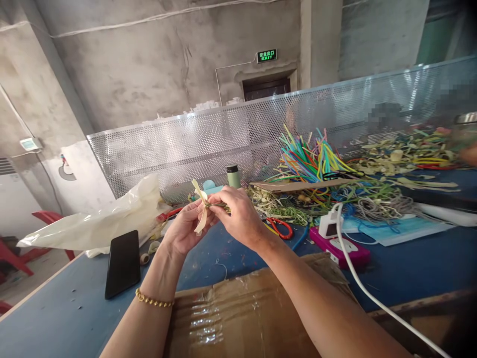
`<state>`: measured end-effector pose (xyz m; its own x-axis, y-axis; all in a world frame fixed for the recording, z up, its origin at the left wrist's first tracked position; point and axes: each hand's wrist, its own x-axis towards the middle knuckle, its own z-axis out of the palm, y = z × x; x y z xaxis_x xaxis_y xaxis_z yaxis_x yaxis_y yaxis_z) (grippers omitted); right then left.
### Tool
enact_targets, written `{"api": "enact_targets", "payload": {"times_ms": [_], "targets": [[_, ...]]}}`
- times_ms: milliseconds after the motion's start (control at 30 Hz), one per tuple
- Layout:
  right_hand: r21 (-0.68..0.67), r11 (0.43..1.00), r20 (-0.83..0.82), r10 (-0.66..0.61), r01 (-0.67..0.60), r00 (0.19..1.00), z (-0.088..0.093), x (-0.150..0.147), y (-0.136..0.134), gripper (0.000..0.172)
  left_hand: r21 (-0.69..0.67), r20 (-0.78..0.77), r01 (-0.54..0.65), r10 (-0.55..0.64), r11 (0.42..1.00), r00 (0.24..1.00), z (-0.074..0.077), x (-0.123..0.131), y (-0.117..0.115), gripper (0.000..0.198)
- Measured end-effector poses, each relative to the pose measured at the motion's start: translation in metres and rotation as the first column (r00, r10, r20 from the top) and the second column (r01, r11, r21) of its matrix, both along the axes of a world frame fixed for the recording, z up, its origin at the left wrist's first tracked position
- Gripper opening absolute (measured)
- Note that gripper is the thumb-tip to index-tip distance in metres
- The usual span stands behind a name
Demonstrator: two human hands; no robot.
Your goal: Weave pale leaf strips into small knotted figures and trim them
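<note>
Apparently at a gathering or binding step, judging by the grip: pinching a small pale strip [201, 222] at its middle, up in front, over the blue table [78, 298]. Steadying with the left hand [184, 228], palm partly upturned, thumb and fingertips drawn narrow on the strip. Nipping close by with the right hand [241, 214], from the other side, thumb against forefinger, also narrow. Visible at the pinch: a small greenish lump [207, 204], with one pale end rising above and another hanging below. Cannot tell knot from bud, nor make out any thread. Seems to call next for a firm left hold and a small turn or pull with the right, without creasing or tearing the loose ends. Nearby, beyond the hands, a green bottle [233, 178]; farther right, a bundle of bright stems [311, 156]; beside the left forearm, a black phone [122, 263]; between the forearms, brown cardboard [231, 313].
</note>
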<state>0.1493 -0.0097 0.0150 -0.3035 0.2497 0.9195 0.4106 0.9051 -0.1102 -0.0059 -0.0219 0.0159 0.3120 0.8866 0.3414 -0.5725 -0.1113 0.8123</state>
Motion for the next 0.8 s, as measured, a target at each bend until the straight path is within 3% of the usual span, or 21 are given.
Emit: {"api": "enact_targets", "payload": {"times_ms": [333,500,667,800], "targets": [[0.000,0.995,0.037,-0.101,0.101,0.994,-0.005,-0.002,0.005,0.008,0.021,-0.019,-0.121,0.121,0.992,0.992,0.002,0.008,0.001,0.006],[-0.044,0.996,0.009,-0.081,0.082,0.997,-0.008,-0.003,0.010,0.007,0.022,-0.035,-0.193,0.194,0.981,0.980,0.000,0.010,0.000,0.015],[-0.147,0.986,-0.113,0.059,-0.076,0.992,-0.011,-0.007,0.015,0.008,-0.032,0.063,-0.190,0.191,0.981,0.979,0.000,0.012,0.001,0.017],[-0.272,0.911,-0.275,0.235,-0.310,0.932,-0.010,-0.009,0.017,0.008,-0.005,0.096,-0.189,0.189,0.982,0.977,0.003,0.014,-0.001,0.013]]}}
